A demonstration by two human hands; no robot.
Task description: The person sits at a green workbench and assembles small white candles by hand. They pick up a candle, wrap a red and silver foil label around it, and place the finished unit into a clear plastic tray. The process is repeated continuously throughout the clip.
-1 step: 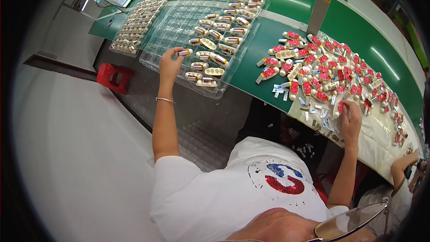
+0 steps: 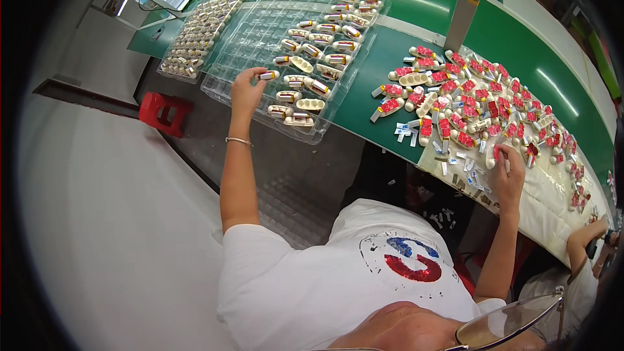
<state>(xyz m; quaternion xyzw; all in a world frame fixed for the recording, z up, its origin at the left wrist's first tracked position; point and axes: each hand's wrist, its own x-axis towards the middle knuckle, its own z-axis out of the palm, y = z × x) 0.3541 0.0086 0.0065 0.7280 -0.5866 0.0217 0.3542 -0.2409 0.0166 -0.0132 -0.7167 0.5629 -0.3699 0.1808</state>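
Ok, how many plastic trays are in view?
2 that I can make out: a densely filled tray at far left, and a partly filled tray beside it, by the left hand. Others may be hidden underneath.

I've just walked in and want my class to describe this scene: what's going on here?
A person is handling small pale pieces with both hands. The left hand pinches a pale piece over a clear tray, whose right side holds rows of pieces. The right hand grips a red-patched piece at the near edge of a loose pile. Farther left lies another tray, packed with pieces.
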